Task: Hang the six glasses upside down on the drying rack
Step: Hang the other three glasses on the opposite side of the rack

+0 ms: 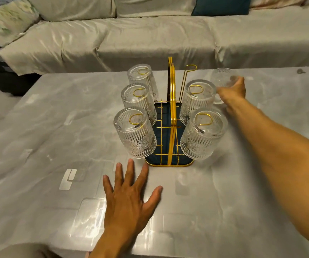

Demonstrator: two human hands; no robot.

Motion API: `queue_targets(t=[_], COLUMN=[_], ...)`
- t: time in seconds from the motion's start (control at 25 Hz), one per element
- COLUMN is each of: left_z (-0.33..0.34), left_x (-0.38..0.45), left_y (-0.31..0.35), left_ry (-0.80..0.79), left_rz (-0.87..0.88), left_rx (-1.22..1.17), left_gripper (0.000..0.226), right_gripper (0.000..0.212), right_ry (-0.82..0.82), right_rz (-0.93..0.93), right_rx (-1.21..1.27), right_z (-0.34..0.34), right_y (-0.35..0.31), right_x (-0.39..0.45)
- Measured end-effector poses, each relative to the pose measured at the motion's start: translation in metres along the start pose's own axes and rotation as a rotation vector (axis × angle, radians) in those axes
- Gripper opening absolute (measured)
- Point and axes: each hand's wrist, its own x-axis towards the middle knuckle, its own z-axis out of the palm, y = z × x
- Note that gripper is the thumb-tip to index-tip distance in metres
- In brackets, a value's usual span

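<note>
A gold wire drying rack [172, 101] with a dark blue base stands mid-table. Three ribbed clear glasses hang upside down on its left pegs: far [142, 79], middle [137, 101], near [134, 133]. Two more hang on the right: middle [196, 101] and near [203, 135]. The far right peg [190, 68] is bare. My right hand [232, 92] reaches to the rack's far right and is closed around a sixth glass [221, 81], held above the table beside that peg. My left hand [129, 194] lies flat on the table in front of the rack, fingers spread, holding nothing.
The glossy grey table [56, 136] carries the rack. A sofa with a light cover [131, 40] runs along the far side, with a patterned cushion [6, 17] at left and a teal cushion [220, 5] behind.
</note>
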Motion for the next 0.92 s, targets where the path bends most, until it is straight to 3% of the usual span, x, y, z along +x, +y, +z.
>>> queue_targets(t=[0.28, 0.4, 0.6, 0.76, 0.92], left_z=[-0.003, -0.002, -0.004, -0.007, -0.006], left_x=[-0.001, 0.000, 0.000, -0.001, 0.000], left_y=[0.003, 0.003, 0.004, 0.004, 0.005], left_ry=[0.006, -0.008, -0.032, -0.047, -0.067], left_rz=[0.008, 0.008, 0.016, 0.009, 0.013], left_rx=[-0.006, 0.004, 0.017, 0.018, 0.010], left_gripper=[0.077, 0.078, 0.079, 0.081, 0.079], right_gripper=[0.067, 0.078, 0.076, 0.079, 0.076], right_ry=[-0.103, -0.250, -0.215, -0.269, -0.126], right_rz=[-0.124, -0.131, -0.243, -0.337, -0.475], right_rx=[-0.041, -0.287, -0.403, -0.406, -0.424], right_z=[-0.048, -0.080, -0.116, -0.109, -0.082], right_y=[-0.032, -0.076, -0.155, -0.187, -0.192], right_x=[-0.031, -0.033, -0.052, -0.075, -0.087])
